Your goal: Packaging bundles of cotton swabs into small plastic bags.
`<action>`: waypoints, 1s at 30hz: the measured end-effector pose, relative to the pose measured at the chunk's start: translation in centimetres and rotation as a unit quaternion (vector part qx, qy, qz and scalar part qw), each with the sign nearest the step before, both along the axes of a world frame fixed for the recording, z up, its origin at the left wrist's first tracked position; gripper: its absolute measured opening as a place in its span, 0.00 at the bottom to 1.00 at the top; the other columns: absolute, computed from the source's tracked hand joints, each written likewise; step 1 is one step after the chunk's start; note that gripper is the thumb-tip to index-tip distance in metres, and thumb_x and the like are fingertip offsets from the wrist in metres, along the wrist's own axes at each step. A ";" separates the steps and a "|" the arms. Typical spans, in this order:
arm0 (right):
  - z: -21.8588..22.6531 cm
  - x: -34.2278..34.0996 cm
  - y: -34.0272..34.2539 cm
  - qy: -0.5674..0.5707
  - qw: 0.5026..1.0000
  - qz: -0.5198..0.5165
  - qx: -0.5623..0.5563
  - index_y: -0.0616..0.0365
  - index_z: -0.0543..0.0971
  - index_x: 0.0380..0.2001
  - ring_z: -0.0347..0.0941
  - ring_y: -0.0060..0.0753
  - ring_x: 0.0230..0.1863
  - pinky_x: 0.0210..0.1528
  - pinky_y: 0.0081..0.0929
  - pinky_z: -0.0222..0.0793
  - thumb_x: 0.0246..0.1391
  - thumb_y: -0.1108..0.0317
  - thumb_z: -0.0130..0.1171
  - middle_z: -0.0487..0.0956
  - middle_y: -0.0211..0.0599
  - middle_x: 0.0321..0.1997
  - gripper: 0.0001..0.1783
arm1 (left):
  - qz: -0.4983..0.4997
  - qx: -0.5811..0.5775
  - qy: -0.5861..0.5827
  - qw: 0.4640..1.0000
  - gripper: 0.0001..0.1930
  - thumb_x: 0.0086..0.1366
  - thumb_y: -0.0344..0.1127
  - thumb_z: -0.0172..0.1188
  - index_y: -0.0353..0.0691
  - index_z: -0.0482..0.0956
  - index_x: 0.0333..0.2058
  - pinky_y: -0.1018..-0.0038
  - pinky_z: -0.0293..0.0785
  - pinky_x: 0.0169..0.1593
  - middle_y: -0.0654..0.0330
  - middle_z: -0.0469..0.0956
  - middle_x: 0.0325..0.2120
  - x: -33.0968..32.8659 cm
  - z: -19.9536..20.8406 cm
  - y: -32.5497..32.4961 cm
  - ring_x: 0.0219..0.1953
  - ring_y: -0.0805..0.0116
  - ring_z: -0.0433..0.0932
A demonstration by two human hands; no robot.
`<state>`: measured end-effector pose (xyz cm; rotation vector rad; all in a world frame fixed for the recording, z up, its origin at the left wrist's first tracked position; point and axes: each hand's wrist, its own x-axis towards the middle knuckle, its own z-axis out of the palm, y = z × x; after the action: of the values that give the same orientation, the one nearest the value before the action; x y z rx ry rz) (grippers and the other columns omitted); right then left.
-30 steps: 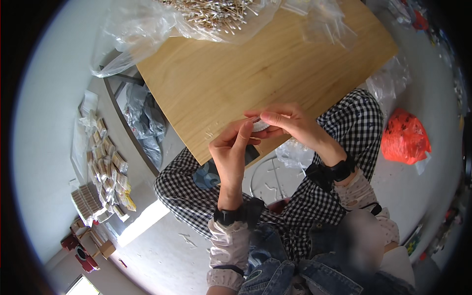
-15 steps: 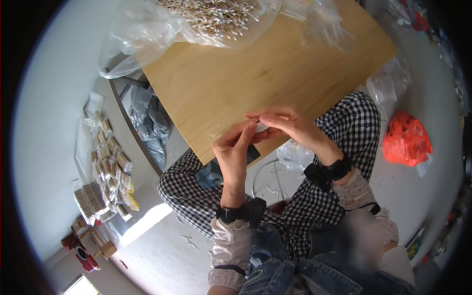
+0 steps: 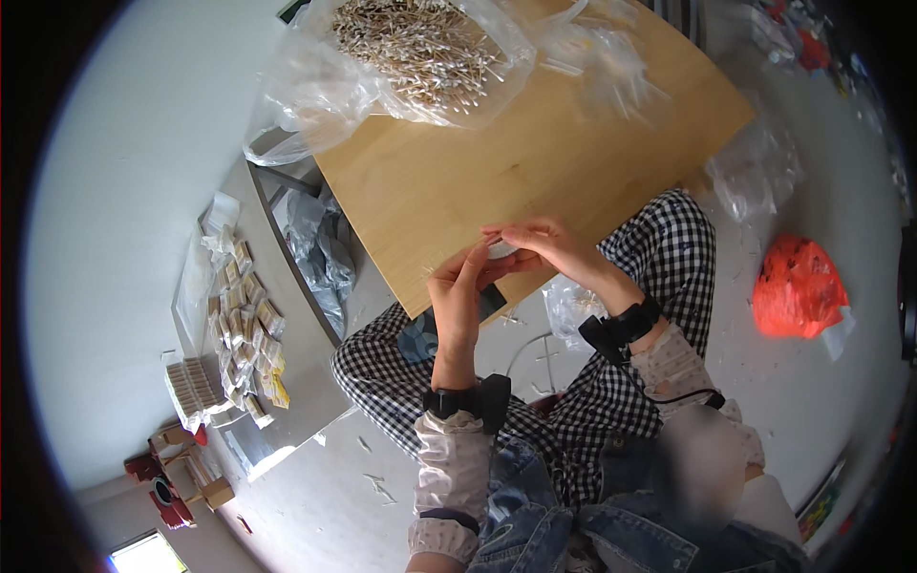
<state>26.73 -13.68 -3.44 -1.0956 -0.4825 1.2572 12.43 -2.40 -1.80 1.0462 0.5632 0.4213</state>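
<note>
Both my hands are together just above the near edge of the wooden table (image 3: 535, 162). My left hand (image 3: 455, 286) is closed round one side of a small white-ended bundle of cotton swabs (image 3: 501, 249). Around its other side, my right hand (image 3: 549, 246) has its fingers curled, thumb and fingertips meeting the left ones on top. Only the white ends show between the fingers; most of the bundle is hidden. Farther off on the table lies a large clear plastic bag opened over a heap of loose cotton swabs (image 3: 420, 53).
Clear plastic bags (image 3: 607, 57) lie at the table's far right. Packed swab bundles (image 3: 244, 320) are piled on the left. A grey plastic bag (image 3: 323, 253) sits beside the table, and a red bag (image 3: 798, 286) stands on the floor at right. My checked-trousered legs flank the table's near corner.
The view has shifted, so the table and swab heap sit lower and farther right. My hands stay together on the bundle, with the fingers only slightly moved.
</note>
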 end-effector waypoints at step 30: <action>-0.3 -0.4 0.5 -0.033 0.999 -0.004 0.027 0.68 0.76 0.57 0.81 0.25 0.46 0.51 0.23 0.80 0.71 0.56 0.51 0.82 0.38 0.47 0.25 | -0.023 0.120 0.046 0.991 0.16 0.68 0.34 0.65 0.30 0.81 0.50 0.80 0.80 0.40 0.57 0.85 0.38 -0.9 -0.4 0.3 0.35 0.74 0.82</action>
<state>26.29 -13.22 -3.74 -1.0945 -0.5589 1.1964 11.51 -2.09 -2.21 1.3129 0.5789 0.4090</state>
